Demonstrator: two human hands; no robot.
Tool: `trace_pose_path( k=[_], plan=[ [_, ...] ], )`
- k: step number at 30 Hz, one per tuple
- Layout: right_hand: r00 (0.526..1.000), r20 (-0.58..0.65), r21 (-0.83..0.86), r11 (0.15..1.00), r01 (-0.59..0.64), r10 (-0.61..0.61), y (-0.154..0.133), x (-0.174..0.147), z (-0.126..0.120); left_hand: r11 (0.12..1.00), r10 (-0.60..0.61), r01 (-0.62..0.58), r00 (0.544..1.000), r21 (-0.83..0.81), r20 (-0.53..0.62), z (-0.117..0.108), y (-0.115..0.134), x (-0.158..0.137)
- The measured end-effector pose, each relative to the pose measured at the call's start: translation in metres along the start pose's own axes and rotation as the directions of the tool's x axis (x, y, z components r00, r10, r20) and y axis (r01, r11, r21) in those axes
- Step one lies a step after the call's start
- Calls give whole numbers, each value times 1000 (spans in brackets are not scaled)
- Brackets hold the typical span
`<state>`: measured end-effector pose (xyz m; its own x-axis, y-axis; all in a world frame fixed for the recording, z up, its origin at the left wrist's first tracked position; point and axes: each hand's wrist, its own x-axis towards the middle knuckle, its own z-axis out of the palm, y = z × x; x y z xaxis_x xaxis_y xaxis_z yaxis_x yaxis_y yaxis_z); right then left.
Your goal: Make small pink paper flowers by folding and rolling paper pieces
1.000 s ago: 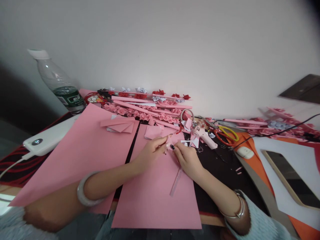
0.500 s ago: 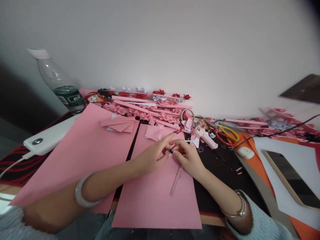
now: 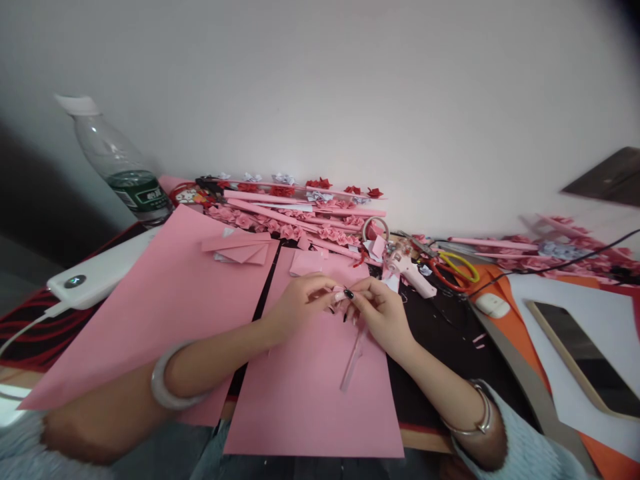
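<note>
Above a large pink paper sheet (image 3: 320,407), both hands meet at a small folded piece of pink paper (image 3: 341,305), mostly covered by the fingers. My left hand (image 3: 296,308) pinches its left side, while my right hand (image 3: 384,319) grips it from the right, thumb and fingertips closed. A narrow pale translucent stick (image 3: 351,365) lies on the sheet just below my right hand. Small pink paper squares (image 3: 306,263) rest beyond the left fingers, and a stack of folded pink papers (image 3: 240,248) lies on the second pink sheet (image 3: 200,300).
Pink paper flower stems (image 3: 280,213) line the wall. A pale pink glue gun (image 3: 413,275), a tape roll (image 3: 375,230) and scissors (image 3: 457,267) lie behind the right hand. A phone (image 3: 583,353) lies at right; a bottle (image 3: 127,167) and white power bank (image 3: 103,270) stand left.
My left fingers have come down from a raised, stretched position and now pinch the paper beside the right fingertips. My right thumb and fingers have shifted slightly on it.
</note>
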<state>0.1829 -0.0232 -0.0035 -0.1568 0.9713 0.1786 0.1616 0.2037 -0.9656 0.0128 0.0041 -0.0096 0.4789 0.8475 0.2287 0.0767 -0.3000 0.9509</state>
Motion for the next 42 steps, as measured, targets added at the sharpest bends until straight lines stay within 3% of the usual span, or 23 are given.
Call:
trace_pose_path(
  k=[4,10,20,42],
  plan=[
    [999,-19,-116,993,30,-33,-1,-2,-1,995,72,-68,996,76,-60,-2,2,-1],
    [999,28,-155,987,43,-39,0,-2,-1,977,167,-154,983,145,-81,-4,9,-2],
    [994,108,-165,985,39,-21,2,-3,-2,974,192,-178,978,143,-85,-3,9,-4],
    [991,130,-174,983,59,-36,-1,-4,-1,970,227,-212,965,120,-130,-3,10,-5]
  ],
)
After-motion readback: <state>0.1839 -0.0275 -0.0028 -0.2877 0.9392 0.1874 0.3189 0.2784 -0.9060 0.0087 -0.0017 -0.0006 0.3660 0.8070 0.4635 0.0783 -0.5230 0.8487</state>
